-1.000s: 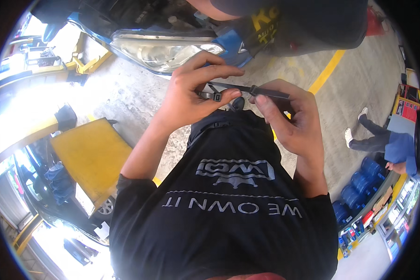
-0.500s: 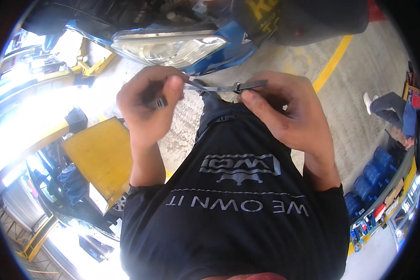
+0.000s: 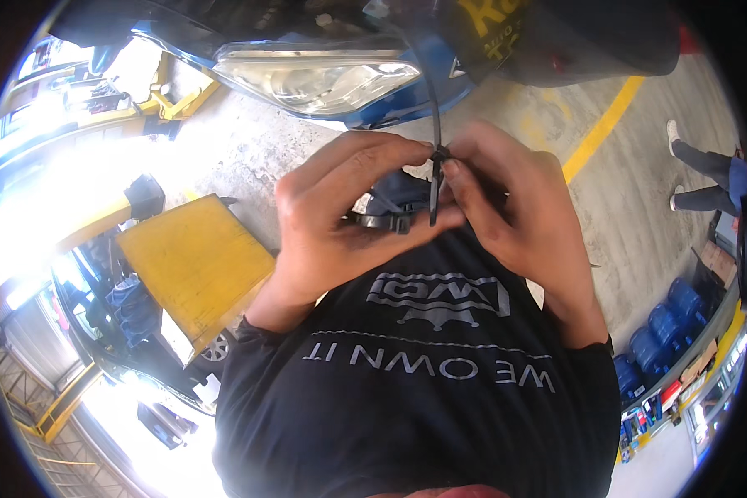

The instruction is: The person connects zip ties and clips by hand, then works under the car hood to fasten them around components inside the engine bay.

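My two hands meet in front of my dark shirt, just below the headlight. Between their fingertips runs a thin dark cable tie, standing upright in view with its long end reaching up in front of the car. My right hand pinches it near a small black head, thumb and forefinger together. Against the other side of that spot press the fingertips of my left hand. A second black head on a looped strap lies inside the left hand's curled fingers; whether it joins the upright tie is hidden.
Ahead is a blue car with a clear headlight and a black cover draped beside it. A yellow panel stands at left. Blue water jugs line the right, where another person's legs show. A yellow line crosses the floor.
My left hand has moved right to meet my right hand. The cable tie, stretched level between them before, now stands upright. The other person at right has shifted.
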`<state>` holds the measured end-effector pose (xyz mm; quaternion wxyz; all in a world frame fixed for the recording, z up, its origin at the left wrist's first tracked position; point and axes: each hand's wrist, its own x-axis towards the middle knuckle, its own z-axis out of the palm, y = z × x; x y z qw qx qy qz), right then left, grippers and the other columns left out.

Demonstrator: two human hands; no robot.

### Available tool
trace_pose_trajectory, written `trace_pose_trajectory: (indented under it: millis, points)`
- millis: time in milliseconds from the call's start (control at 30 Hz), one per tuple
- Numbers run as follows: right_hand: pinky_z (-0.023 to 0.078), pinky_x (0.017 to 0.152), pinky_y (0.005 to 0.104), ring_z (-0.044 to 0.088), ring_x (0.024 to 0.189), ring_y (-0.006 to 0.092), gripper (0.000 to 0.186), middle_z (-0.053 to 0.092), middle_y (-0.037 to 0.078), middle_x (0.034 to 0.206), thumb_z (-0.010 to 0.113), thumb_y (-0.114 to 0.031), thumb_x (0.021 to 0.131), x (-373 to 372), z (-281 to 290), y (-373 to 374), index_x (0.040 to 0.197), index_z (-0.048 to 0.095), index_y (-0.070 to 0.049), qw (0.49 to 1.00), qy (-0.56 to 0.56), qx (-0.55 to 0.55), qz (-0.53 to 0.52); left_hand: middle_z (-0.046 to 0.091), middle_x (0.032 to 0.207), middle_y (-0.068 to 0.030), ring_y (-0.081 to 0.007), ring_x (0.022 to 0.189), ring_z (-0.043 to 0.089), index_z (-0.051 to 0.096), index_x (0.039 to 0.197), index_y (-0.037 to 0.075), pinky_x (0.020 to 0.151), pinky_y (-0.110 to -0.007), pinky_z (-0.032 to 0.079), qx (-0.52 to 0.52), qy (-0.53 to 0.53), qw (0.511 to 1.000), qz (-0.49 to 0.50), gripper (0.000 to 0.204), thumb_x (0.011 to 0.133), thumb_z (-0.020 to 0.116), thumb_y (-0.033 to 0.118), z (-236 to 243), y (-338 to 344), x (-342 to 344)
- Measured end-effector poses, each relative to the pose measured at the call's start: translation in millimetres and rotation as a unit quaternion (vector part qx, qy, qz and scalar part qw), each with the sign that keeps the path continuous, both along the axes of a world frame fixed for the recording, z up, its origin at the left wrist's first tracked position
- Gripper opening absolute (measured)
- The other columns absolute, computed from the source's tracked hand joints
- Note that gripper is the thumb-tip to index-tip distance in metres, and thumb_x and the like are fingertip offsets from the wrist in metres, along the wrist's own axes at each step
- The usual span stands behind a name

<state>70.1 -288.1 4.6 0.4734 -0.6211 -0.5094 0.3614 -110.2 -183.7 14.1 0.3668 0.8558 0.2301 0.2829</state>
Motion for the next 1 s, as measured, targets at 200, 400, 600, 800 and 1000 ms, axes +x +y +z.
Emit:
trace_pose_trajectory:
  millis: [200, 400, 600, 800, 1000]
  points:
    - [0.037, 0.051, 0.0276, 0.047, 0.055, 0.0095, 0.010, 0.053, 0.006, 0.065, 0.061, -0.007, 0.100, 0, -3, 3, 0.105, 0.063, 0.001, 0.998, -0.055, 0.038, -0.012, 0.073, 0.094, -0.0150, -0.0242, 0.081, 0.073, 0.074, 0.102, -0.002, 0.069, -0.031, 0.057, -0.012, -0.051, 0.998, 0.046, 0.026, 0.077, 0.084, 0.002, -5, -2, 14]
    - [0.033, 0.051, 0.0272, 0.042, 0.055, 0.0082, 0.014, 0.050, 0.003, 0.064, 0.060, -0.011, 0.102, -1, -8, 4, 0.105, 0.064, 0.001, 0.999, -0.050, 0.018, -0.006, 0.072, 0.089, -0.0121, -0.0162, 0.077, 0.070, 0.073, 0.102, -0.003, 0.065, -0.026, 0.052, -0.059, -0.039, 0.997, 0.029, 0.015, 0.088, 0.075, 0.002, -10, 0, 12]
    - [0.038, 0.059, 0.0246, 0.047, 0.065, 0.0060, 0.018, 0.055, 0.001, 0.072, 0.055, -0.011, 0.104, 4, -12, 2, 0.103, 0.066, 0.002, 0.997, 0.031, -0.054, 0.036, 0.072, 0.087, -0.0073, -0.0062, 0.073, 0.061, 0.071, 0.099, -0.005, 0.063, -0.020, 0.047, -0.274, -0.059, 0.959, 0.045, 0.012, 0.100, 0.064, 0.005, -13, 0, 11]
    - [0.043, 0.065, 0.0267, 0.055, 0.069, 0.0108, 0.017, 0.063, 0.006, 0.078, 0.054, -0.009, 0.104, 4, -20, 4, 0.102, 0.065, 0.004, 0.992, 0.105, -0.052, 0.043, 0.069, 0.081, -0.0065, -0.0077, 0.069, 0.060, 0.071, 0.099, -0.006, 0.058, -0.020, 0.043, -0.333, -0.077, 0.939, 0.049, 0.017, 0.102, 0.062, 0.009, -19, -2, 12]
    - [0.046, 0.071, 0.0258, 0.057, 0.075, 0.0131, 0.019, 0.064, 0.008, 0.083, 0.050, -0.009, 0.105, 8, -15, 5, 0.109, 0.063, 0.004, 0.986, 0.054, -0.136, 0.083, 0.067, 0.077, -0.0098, -0.0184, 0.063, 0.064, 0.069, 0.094, 0.000, 0.055, -0.030, 0.048, -0.142, -0.055, 0.987, 0.051, 0.003, 0.094, 0.069, 0.003, -36, -11, 18]
